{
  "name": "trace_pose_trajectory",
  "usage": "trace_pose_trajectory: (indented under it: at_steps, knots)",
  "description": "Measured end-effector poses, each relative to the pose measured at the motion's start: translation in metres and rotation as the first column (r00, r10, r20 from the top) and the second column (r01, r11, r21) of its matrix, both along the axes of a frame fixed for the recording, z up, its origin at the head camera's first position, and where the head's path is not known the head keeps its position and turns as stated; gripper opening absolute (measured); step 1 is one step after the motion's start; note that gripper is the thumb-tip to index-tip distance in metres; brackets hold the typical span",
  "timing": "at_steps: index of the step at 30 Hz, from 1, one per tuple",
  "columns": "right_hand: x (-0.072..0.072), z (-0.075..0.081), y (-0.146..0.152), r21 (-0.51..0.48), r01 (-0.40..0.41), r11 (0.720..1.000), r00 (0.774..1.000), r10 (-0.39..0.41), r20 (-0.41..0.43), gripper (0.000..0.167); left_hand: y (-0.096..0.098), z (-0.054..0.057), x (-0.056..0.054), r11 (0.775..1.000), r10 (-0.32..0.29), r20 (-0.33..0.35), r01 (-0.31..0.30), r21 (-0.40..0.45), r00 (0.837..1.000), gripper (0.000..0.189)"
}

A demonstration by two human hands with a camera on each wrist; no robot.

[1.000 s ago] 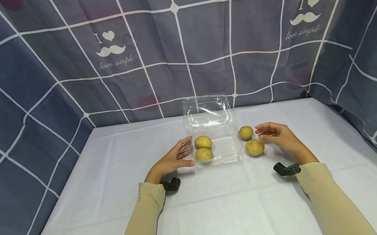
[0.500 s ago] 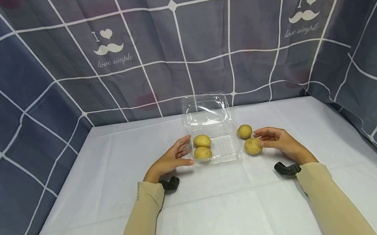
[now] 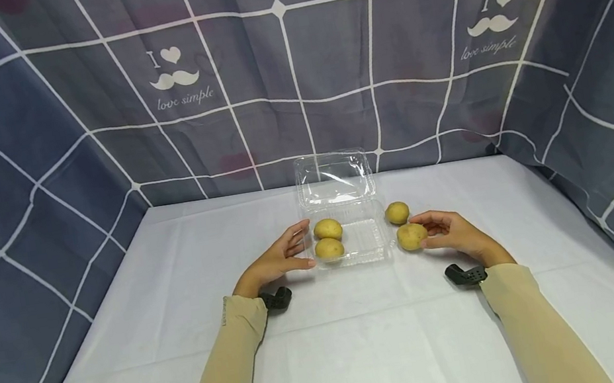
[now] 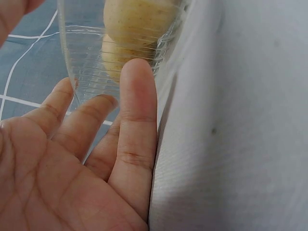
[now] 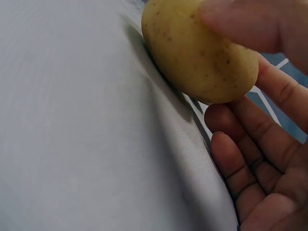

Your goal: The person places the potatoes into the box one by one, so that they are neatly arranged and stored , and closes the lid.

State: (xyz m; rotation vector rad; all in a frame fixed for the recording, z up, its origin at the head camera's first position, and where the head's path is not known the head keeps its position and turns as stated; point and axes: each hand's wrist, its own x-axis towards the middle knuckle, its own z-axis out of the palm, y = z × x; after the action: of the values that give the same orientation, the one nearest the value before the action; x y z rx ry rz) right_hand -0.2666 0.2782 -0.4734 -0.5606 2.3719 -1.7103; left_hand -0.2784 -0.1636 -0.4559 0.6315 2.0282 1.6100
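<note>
Since a second ago the right hand [image 3: 455,236] has moved in on the near potato [image 3: 412,236], and thumb and fingers now hold it, just right of the box [image 3: 365,239]. Four potatoes show: an inside pair [image 3: 328,230], the held one, and a far potato [image 3: 397,212]. The held one's long axis runs roughly left to right. The left hand [image 3: 278,261] spreads wide at the box's left side.

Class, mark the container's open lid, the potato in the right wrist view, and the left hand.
Open lid [image 3: 335,179], head view, middle of its clear panel.
Potato [image 5: 194,55], right wrist view, its speckled side.
Left hand [image 3: 274,262], head view, back of the hand.
</note>
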Motion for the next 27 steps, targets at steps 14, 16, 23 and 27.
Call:
trace_pose_trajectory:
  at_steps: [14, 16, 23, 27]
  knots:
    - [0.0004, -0.0013, -0.0009, 0.025, 0.025, 0.999, 0.999, -0.024, -0.033, 0.055, -0.0004, -0.0021, -0.0019, 1.000, 0.003, -0.005, -0.003, 0.001, 1.000, 0.098]
    - [0.0003, -0.0016, -0.0011, 0.020, 0.028, 0.999, 0.999, -0.027, -0.037, 0.055, -0.0006, -0.0020, -0.0017, 1.000, 0.003, -0.004, -0.003, 0.003, 1.000, 0.098]
    - [-0.0001, -0.0028, -0.0018, 0.009, 0.043, 0.999, 0.998, -0.043, -0.043, 0.054, -0.0010, -0.0017, -0.0011, 1.000, 0.002, -0.005, -0.002, 0.011, 1.000, 0.098]
    - [0.0004, -0.0026, -0.0028, 0.003, 0.058, 0.998, 0.998, -0.058, -0.037, 0.054, -0.0009, -0.0013, -0.0007, 1.000, -0.001, -0.002, 0.001, 0.016, 1.000, 0.098]
